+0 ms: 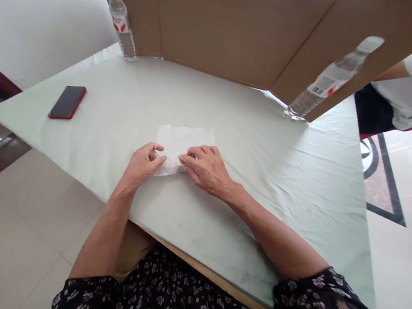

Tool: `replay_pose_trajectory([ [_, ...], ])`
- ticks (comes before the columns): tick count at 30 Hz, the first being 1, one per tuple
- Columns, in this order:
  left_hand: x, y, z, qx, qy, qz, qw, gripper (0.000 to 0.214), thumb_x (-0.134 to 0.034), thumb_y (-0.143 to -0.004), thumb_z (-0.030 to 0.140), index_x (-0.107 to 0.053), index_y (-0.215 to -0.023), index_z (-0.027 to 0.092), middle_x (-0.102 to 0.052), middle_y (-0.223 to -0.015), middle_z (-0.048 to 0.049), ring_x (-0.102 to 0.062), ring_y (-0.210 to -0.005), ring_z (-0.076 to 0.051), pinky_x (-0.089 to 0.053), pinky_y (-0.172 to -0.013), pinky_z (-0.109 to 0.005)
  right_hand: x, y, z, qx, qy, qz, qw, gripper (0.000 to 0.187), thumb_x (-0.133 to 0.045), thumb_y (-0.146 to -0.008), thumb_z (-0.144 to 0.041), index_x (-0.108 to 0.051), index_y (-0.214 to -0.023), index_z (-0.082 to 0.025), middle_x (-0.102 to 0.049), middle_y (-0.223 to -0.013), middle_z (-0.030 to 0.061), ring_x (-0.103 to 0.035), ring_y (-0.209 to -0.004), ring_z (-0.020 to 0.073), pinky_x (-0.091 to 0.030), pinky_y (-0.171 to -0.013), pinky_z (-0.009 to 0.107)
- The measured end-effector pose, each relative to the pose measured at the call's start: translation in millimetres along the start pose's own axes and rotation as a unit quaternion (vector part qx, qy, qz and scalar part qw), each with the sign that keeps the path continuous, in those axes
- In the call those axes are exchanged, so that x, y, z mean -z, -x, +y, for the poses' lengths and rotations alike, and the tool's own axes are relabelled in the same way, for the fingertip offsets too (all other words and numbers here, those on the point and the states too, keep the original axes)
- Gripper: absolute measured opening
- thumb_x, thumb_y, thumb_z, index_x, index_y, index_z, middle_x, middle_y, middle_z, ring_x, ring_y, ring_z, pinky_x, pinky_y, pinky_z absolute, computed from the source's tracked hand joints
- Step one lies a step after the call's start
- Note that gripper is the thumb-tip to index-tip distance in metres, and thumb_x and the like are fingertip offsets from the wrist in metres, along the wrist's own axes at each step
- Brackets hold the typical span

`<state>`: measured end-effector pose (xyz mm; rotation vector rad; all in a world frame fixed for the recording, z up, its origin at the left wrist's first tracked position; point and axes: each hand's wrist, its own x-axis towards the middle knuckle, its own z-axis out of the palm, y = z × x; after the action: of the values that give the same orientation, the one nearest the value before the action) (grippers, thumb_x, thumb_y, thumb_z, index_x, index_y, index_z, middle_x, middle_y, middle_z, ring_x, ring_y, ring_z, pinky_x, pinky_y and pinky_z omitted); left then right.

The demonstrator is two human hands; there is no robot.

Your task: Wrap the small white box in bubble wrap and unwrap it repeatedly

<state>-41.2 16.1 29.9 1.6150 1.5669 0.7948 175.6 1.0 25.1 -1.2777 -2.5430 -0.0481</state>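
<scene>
A white sheet of thin paper (184, 139) lies on the pale green table cover (117, 121) in front of me. My left hand (142, 164) pinches the sheet's near left corner with curled fingers. My right hand (207, 167) rests on the near edge just beside it, fingers bent and pressing the paper down. The near edge looks rolled or folded under both hands.
A red-cased phone (67, 102) lies at the far left. One water bottle (121, 23) stands by the brown cardboard screen (248, 20), another (329, 81) at the screen's right end. Another person's arm and white top (411, 89) show at right. The near table edge (216, 281) runs diagonally.
</scene>
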Motion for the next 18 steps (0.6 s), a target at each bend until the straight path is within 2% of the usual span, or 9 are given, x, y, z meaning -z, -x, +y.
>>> replay_pose_trajectory([
  [3,4.7,-0.1,-2.8,0.019,-0.04,0.046,0.998,0.037,-0.062,-0.076,0.04,-0.066,-0.105,0.017,-0.059,-0.072,0.0023,-0.055,-0.066,-0.015,-0.044,-0.064,-0.027,-3.2,-0.1,-1.3,0.004,0.027,0.007,1.0,0.021,-0.049,-0.101,-0.022,-0.066,-0.113,-0.022,-0.069,-0.109,0.0073,-0.05,-0.093,0.0233,-0.028,-0.083,0.037],
  [5,8.1,0.0,-4.8,0.042,-0.067,0.056,0.995,0.043,-0.065,-0.077,0.044,-0.066,-0.11,0.016,-0.065,-0.08,-0.0008,-0.06,-0.072,-0.017,-0.047,-0.069,-0.028,-5.2,-0.4,-1.9,0.007,0.045,0.014,0.999,0.023,-0.046,-0.101,-0.02,-0.066,-0.114,-0.022,-0.068,-0.108,0.0072,-0.049,-0.092,0.0231,-0.027,-0.083,0.037],
  [8,10.9,1.7,-6.6,0.097,-0.082,0.026,0.992,0.06,-0.069,-0.076,0.049,-0.062,-0.125,0.014,-0.071,-0.095,-0.0067,-0.065,-0.072,-0.018,-0.051,-0.068,-0.03,-7.4,-1.3,-2.4,0.013,0.063,0.019,0.998,0.025,-0.045,-0.101,-0.018,-0.066,-0.113,-0.022,-0.067,-0.104,0.0067,-0.048,-0.09,0.0229,-0.026,-0.083,0.037],
  [11,7.6,4.2,-4.0,0.145,-0.033,-0.011,0.989,0.07,-0.075,-0.075,0.047,-0.055,-0.133,0.012,-0.071,-0.099,-0.0098,-0.068,-0.066,-0.019,-0.054,-0.06,-0.03,-8.3,-2.1,-2.4,0.016,0.067,0.022,0.997,0.024,-0.044,-0.101,-0.018,-0.066,-0.112,-0.022,-0.067,-0.103,0.0071,-0.047,-0.09,0.0229,-0.025,-0.083,0.038],
  [15,-3.6,4.7,5.9,0.201,0.105,-0.044,0.973,0.049,-0.079,-0.074,0.039,-0.062,-0.111,0.012,-0.07,-0.093,-0.0092,-0.07,-0.066,-0.018,-0.056,-0.056,-0.028,-8.2,-2.7,-2.5,0.015,0.065,0.022,0.998,0.023,-0.045,-0.102,-0.021,-0.066,-0.109,-0.022,-0.067,-0.104,0.0076,-0.046,-0.09,0.023,-0.024,-0.082,0.038],
  [18,-11.9,1.4,13.4,0.226,0.165,-0.033,0.959,0.036,-0.081,-0.072,0.033,-0.062,-0.096,0.013,-0.071,-0.089,-0.0084,-0.067,-0.064,-0.016,-0.056,-0.052,-0.027,-7.9,-2.9,-3.1,0.014,0.066,0.024,0.997,0.024,-0.043,-0.103,-0.021,-0.067,-0.109,-0.022,-0.067,-0.104,0.0079,-0.046,-0.09,0.0234,-0.024,-0.081,0.038],
])
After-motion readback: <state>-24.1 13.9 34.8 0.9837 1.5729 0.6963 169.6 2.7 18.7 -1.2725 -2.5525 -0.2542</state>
